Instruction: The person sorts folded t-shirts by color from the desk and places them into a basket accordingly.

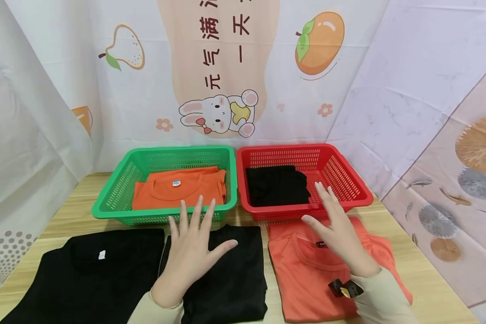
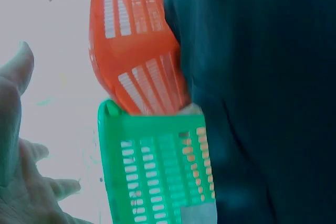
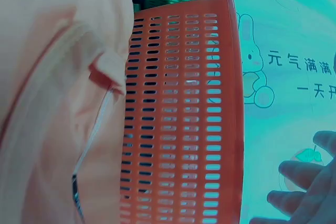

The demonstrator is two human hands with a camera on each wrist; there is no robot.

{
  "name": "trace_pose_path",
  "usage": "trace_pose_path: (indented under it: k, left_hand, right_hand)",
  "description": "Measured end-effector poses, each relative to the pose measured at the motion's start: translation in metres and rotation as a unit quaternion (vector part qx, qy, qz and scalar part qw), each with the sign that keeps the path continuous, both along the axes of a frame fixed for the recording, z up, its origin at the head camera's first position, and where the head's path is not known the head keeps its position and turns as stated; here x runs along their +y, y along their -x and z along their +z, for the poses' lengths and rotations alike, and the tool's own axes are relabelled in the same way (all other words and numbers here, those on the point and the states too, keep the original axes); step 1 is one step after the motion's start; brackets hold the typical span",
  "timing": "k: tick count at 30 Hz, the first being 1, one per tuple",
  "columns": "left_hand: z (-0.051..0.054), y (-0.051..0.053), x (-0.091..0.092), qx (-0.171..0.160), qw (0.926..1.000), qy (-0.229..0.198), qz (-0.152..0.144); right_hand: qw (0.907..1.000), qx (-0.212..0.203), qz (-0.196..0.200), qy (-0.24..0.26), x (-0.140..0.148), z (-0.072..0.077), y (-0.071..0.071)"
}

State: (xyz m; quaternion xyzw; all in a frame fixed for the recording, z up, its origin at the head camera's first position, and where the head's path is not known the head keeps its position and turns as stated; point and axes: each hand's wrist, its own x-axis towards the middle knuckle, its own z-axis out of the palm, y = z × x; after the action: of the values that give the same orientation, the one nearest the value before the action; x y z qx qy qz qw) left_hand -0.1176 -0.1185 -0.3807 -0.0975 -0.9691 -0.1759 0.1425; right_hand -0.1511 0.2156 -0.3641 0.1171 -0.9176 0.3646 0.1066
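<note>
My left hand [image 1: 194,256] is spread with straight fingers above a folded black shirt [image 1: 231,279], holding nothing. My right hand [image 1: 338,227], also spread, hovers over a folded coral shirt [image 1: 308,288], with its fingertips before the red basket [image 1: 308,209]. Inside that basket lies a folded black garment [image 1: 275,186]. A folded orange shirt [image 1: 178,189] lies in the green basket [image 1: 117,213] beside it. Another black shirt [image 1: 85,279] with a white neck label lies at the left. Both wrist views show the baskets' slotted sides and parts of the spread fingers.
The two baskets stand side by side at the back of the wooden table [image 1: 433,288]. Behind them hangs a printed cloth [image 1: 133,112] with fruit and a rabbit. More cloth [image 1: 421,90] closes off the right side. A small black clip-like object [image 1: 342,288] is at the right cuff.
</note>
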Motion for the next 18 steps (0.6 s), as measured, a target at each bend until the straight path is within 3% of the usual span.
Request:
trace_pose_path:
  k: [5,10,18]
  left_hand:
    - [-0.001,-0.006,0.011,0.02,0.9984,-0.05,-0.016]
    - [-0.002,-0.011,0.021,0.037,0.9927,-0.109,-0.038]
    - [-0.004,-0.018,0.032,-0.024,0.9786,-0.194,-0.064]
  right_hand:
    - [0.9989,0.0,-0.019,0.042,0.009,-0.004,-0.009]
    - [0.9962,0.025,-0.028,0.079,0.018,-0.01,-0.016]
    - [0.9926,0.044,-0.048,0.102,0.03,-0.022,-0.024]
